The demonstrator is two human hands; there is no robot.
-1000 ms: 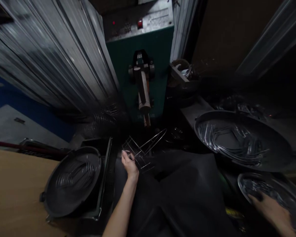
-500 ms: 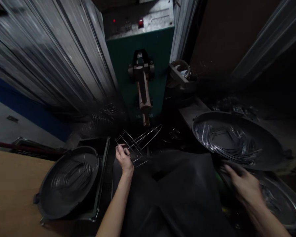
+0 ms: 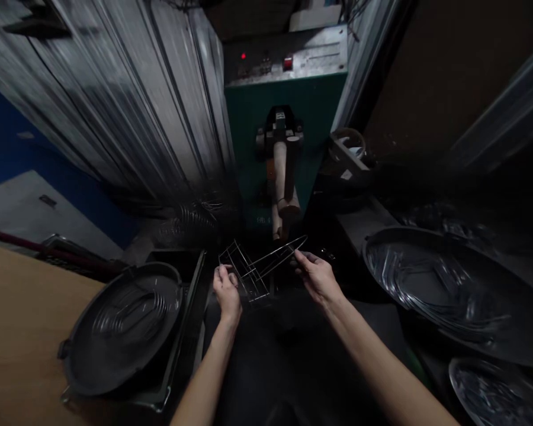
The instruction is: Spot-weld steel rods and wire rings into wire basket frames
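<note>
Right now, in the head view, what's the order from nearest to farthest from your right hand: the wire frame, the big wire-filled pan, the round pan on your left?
Right hand:
1. Wire frame: in its grip, centre.
2. Big wire-filled pan: to its right.
3. Round pan: far left.

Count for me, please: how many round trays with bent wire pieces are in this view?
3. The first dark round tray sits at left, beside the wooden tabletop. The second dark round tray is at right. The third round tray is at lower right, cut off by the picture edge.
</note>
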